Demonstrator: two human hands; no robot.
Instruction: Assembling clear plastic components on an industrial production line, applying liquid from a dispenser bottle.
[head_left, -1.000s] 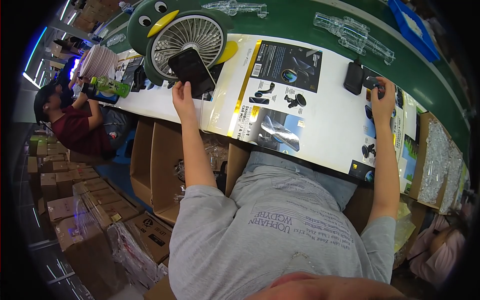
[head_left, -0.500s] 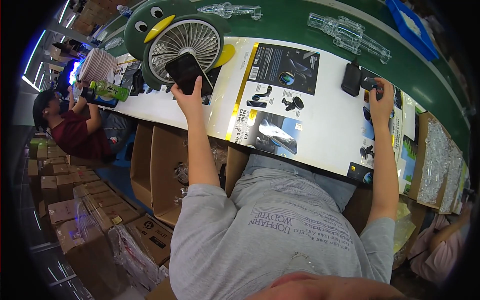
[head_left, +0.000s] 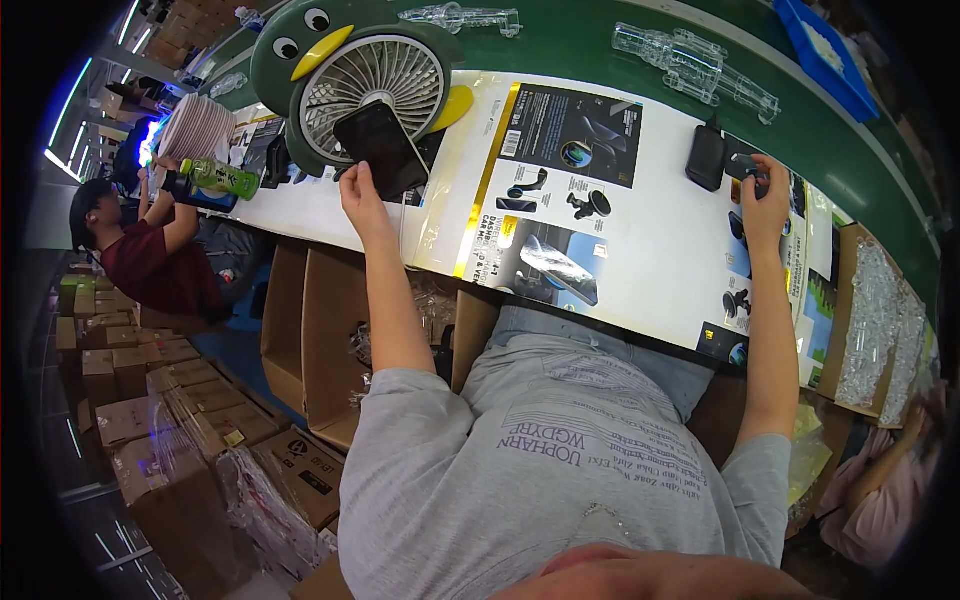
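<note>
A black smartphone [head_left: 383,150] leans at a tilt against the white grille of a penguin-shaped fan [head_left: 420,75]. My left hand [head_left: 364,200] is at the phone's lower left edge, its thumb and fingers drawn together; whether anything is between the fingertips is too small to tell. Over on the right, my right hand [head_left: 764,200] closes around a small dark device [head_left: 742,167] with a grey end, partly hidden by the fingers. Just left of it lies a black rounded block [head_left: 704,158] with a cable at its top.
Printed packaging sheet [head_left: 640,230] covers the near table. Clear plastic toy parts [head_left: 695,68] and a blue tray [head_left: 825,55] lie beyond. A carton of clear pieces [head_left: 868,330] stands right. At left are a green bottle [head_left: 222,178] and another person [head_left: 150,250].
The left hand's thumb and fingers have drawn back from around the phone's lower part to its lower left edge. The phone stays leaning on the fan. My right hand has barely moved.
</note>
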